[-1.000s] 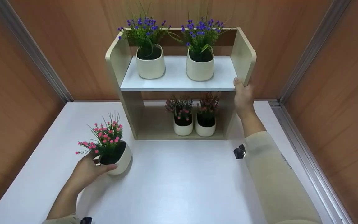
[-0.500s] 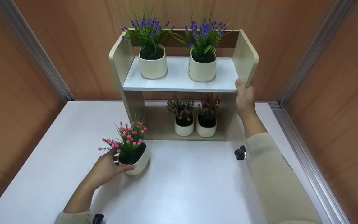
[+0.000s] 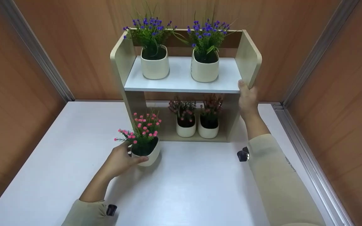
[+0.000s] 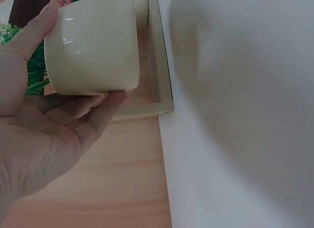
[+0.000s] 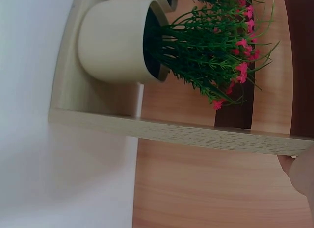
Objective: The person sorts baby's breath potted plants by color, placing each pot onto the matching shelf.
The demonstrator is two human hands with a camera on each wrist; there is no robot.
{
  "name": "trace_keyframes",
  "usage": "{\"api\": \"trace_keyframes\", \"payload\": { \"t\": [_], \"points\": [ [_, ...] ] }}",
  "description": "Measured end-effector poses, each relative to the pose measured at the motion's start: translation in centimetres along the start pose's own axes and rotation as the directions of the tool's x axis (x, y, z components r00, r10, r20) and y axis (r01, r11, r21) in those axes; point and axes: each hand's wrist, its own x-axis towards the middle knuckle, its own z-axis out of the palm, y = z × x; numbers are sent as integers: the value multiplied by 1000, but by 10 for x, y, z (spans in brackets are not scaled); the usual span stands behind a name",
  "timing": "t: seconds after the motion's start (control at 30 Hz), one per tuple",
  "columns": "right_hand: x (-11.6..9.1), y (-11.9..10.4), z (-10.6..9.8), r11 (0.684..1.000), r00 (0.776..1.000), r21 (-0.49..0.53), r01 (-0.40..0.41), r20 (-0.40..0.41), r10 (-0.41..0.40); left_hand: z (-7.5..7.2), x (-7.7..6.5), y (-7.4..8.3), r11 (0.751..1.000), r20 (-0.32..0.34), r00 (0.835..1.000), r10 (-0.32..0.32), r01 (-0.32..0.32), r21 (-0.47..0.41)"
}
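My left hand point(image 3: 121, 161) grips a white flower pot point(image 3: 152, 156) with pink artificial flowers, thumb on the near side and fingers round the other. The left wrist view has this pot point(image 4: 93, 44) tilted, held between thumb and fingers in front of the shelf's lower corner. My right hand point(image 3: 248, 99) holds the right side panel of a two-tier shelf point(image 3: 181, 86), its thumb at the front edge by the upper board. On the lower tier, toward the right, stand two potted plants with pinkish flowers, a left pot point(image 3: 186, 130) and a right pot point(image 3: 208, 131).
Two white pots with purple flowers, one left point(image 3: 155, 68) and one right point(image 3: 205, 71), stand on the upper tier. The shelf is on a white table point(image 3: 181, 188) against a wooden back wall point(image 3: 86, 56). Metal rails run along the corners.
My left hand has carried the pink-flowered pot rightward, then a little forward, to in front of the shelf's lower left opening. My right hand keeps its hold on the side panel.
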Motion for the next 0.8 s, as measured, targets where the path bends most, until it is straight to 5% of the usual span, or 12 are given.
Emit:
{"api": "trace_keyframes", "payload": {
  "t": [0.27,0.8],
  "points": [
    [0,-1,0,999,999,-31,6,-43,-8,15,27,12,1000,-45,999,-30,30,-2],
    [0,0,0,998,998,-38,48,-25,-49,47,74,7,1000,-140,990,-16,12,-25]
  ]
}}
